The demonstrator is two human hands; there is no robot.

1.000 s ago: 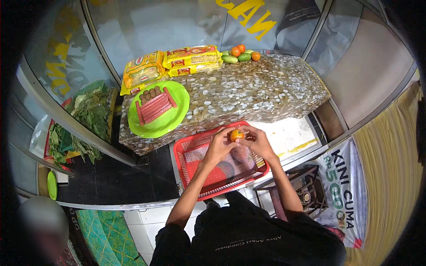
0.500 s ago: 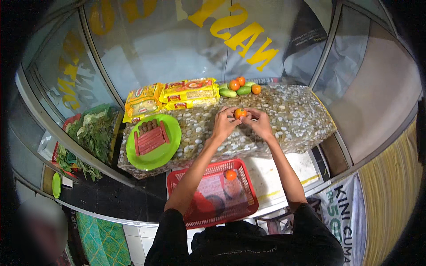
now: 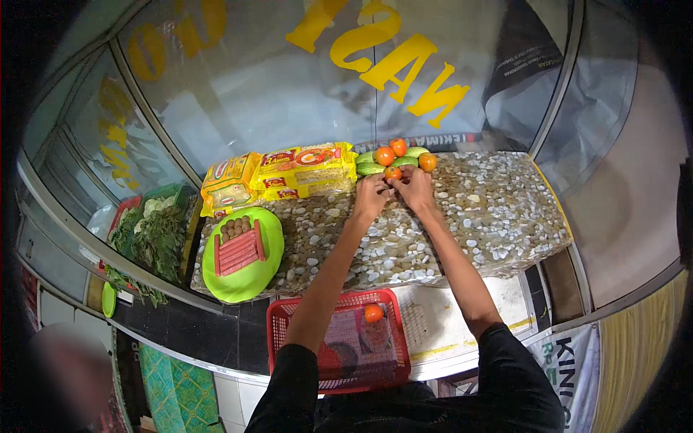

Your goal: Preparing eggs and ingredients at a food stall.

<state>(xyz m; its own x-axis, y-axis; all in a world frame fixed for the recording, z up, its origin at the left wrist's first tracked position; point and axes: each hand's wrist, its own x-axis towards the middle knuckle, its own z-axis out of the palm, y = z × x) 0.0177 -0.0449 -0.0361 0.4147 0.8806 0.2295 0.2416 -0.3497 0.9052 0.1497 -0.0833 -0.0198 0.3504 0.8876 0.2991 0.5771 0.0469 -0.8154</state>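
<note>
An orange-red tomato [image 3: 393, 173] sits at the front of a small group of cucumbers [image 3: 371, 168] and other tomatoes [image 3: 427, 162] at the back of the pebble-patterned counter. My left hand [image 3: 372, 197] has its fingers bent at the tomato's lower left side. On its right, my right hand [image 3: 416, 189] closes thumb and fingers against it. The fingertips partly hide its lower edge. Another tomato [image 3: 373, 313] lies in the red plastic basket [image 3: 393, 307] below my forearms.
Yellow noodle packets [image 3: 307, 164] lie left of the cucumbers. A green plate [image 3: 245, 287] carries red sausages and brown meatballs at the counter's left. Leafy greens [image 3: 160, 234] lie beyond it. Glass panels [image 3: 289, 86] enclose the back and left. A blurred person [image 3: 68, 375] is at lower left.
Both hands have moved the tomato away from me, from the middle of the counter to the cucumbers. The view has shifted slightly.
</note>
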